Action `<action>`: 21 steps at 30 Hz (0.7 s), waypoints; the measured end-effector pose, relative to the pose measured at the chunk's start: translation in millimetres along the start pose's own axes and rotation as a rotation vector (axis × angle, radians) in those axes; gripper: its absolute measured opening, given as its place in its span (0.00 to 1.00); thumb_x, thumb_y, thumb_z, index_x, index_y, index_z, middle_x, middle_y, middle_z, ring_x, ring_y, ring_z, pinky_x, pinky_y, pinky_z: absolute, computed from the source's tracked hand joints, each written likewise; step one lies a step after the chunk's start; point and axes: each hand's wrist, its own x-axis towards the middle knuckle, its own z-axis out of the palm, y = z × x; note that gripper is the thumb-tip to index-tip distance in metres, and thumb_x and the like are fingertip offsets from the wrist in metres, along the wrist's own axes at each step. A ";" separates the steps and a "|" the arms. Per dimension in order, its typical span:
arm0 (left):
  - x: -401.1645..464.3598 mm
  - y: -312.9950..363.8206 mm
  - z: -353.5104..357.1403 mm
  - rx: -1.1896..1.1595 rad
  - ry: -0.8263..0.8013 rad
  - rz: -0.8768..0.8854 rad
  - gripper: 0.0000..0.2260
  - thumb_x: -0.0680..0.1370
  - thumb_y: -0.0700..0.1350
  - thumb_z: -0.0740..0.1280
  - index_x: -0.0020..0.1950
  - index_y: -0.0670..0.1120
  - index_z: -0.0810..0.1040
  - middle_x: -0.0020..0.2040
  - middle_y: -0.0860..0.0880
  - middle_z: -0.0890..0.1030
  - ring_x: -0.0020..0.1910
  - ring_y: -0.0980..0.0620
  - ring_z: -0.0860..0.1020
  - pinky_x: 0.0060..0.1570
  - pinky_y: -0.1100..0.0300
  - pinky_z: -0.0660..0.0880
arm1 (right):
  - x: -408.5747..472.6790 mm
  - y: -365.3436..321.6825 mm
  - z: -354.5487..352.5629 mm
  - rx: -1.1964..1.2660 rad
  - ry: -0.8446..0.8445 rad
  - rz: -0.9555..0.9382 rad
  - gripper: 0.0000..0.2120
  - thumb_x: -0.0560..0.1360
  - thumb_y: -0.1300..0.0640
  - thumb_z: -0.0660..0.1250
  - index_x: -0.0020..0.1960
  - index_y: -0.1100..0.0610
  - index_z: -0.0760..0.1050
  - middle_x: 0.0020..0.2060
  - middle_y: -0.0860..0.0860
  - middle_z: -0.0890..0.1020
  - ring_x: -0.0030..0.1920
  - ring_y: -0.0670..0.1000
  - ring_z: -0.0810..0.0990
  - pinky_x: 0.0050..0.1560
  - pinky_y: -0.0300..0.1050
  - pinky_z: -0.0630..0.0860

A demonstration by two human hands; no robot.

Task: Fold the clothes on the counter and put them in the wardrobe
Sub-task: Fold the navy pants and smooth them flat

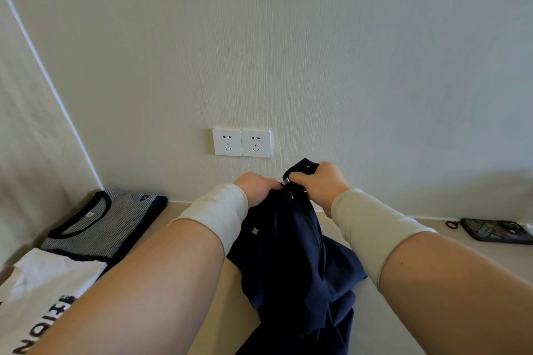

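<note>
While the navy garment point(291, 253) is held above the counter point(450, 262), its top edge is gripped by the left hand point(256, 186) and right hand point(323, 181); folded shirts point(95, 228) lie left.

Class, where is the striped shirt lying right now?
The striped shirt lies folded at the left of the counter, against the wall corner, just behind the white shirt.
</note>
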 end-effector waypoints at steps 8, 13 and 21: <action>-0.6 0.9 1.8 0.094 -0.031 0.012 0.16 0.74 0.49 0.70 0.56 0.39 0.81 0.54 0.41 0.82 0.52 0.42 0.81 0.58 0.50 0.76 | -1.0 1.9 -2.4 -0.040 -0.143 0.026 0.19 0.67 0.56 0.72 0.50 0.71 0.78 0.40 0.61 0.81 0.41 0.57 0.80 0.46 0.57 0.79; -1.9 1.4 2.5 0.129 0.008 0.062 0.16 0.76 0.46 0.67 0.60 0.37 0.79 0.55 0.40 0.80 0.53 0.44 0.78 0.58 0.49 0.74 | -6.4 -4.9 -1.1 -0.120 -0.121 -0.025 0.14 0.70 0.60 0.72 0.47 0.70 0.79 0.35 0.57 0.78 0.36 0.53 0.77 0.40 0.49 0.75; -4.8 -2.8 4.2 0.062 -0.141 0.084 0.06 0.78 0.43 0.67 0.42 0.48 0.81 0.48 0.42 0.83 0.50 0.42 0.81 0.60 0.49 0.76 | -9.2 -1.0 -2.5 -0.225 -0.099 -0.056 0.10 0.72 0.61 0.71 0.48 0.68 0.79 0.37 0.57 0.79 0.39 0.53 0.78 0.46 0.52 0.79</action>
